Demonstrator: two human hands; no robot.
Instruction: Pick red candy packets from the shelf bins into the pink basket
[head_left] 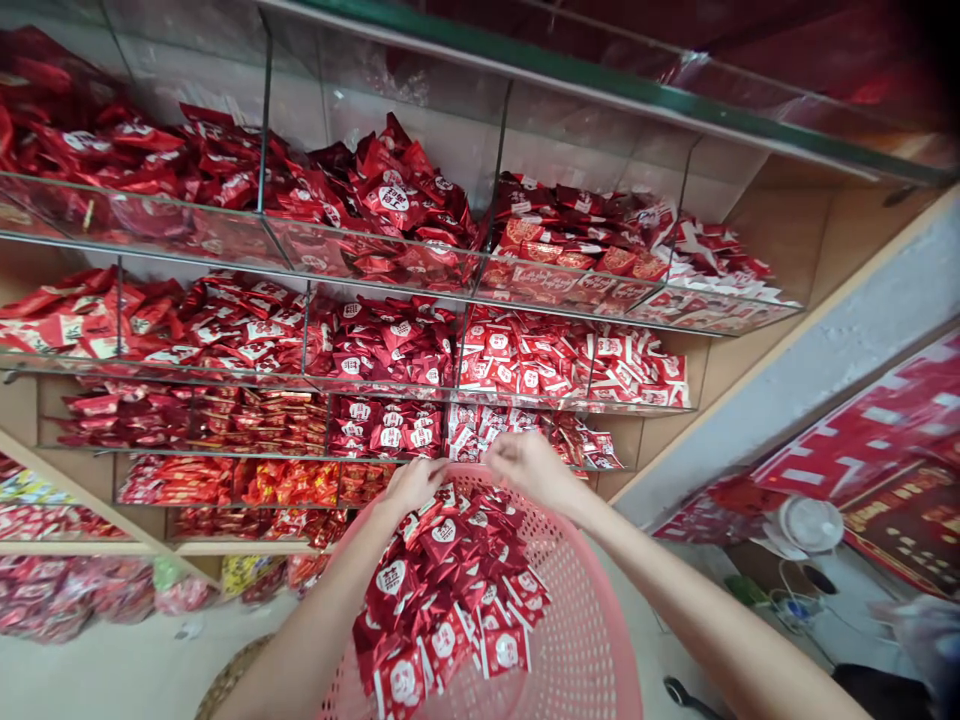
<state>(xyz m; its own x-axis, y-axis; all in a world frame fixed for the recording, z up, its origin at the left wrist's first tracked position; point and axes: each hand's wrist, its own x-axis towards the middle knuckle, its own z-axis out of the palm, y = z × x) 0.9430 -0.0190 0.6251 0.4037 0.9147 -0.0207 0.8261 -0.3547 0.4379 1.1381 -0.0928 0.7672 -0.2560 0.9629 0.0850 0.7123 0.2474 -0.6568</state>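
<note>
A pink perforated plastic basket (592, 600) is in front of me, with many small red candy packets (450, 570) heaped toward its left side. At the basket's far rim my left hand (415, 486) is closed, its fingertips by the rim; whatever they hold is hidden. My right hand (529, 465) is a short way to the right, above the same rim and before the lowest row of white-and-red packets (466, 430). Its fingers are curled into a pinch, and anything between them is too small to make out.
Stepped shelves with clear dividers and a glass front panel (360, 245) hold many red packets (394, 195). Filled plastic bags (112, 590) sit under the shelf at left. A woven round item (232, 675) is on the floor. White round containers (810, 525) stand at right.
</note>
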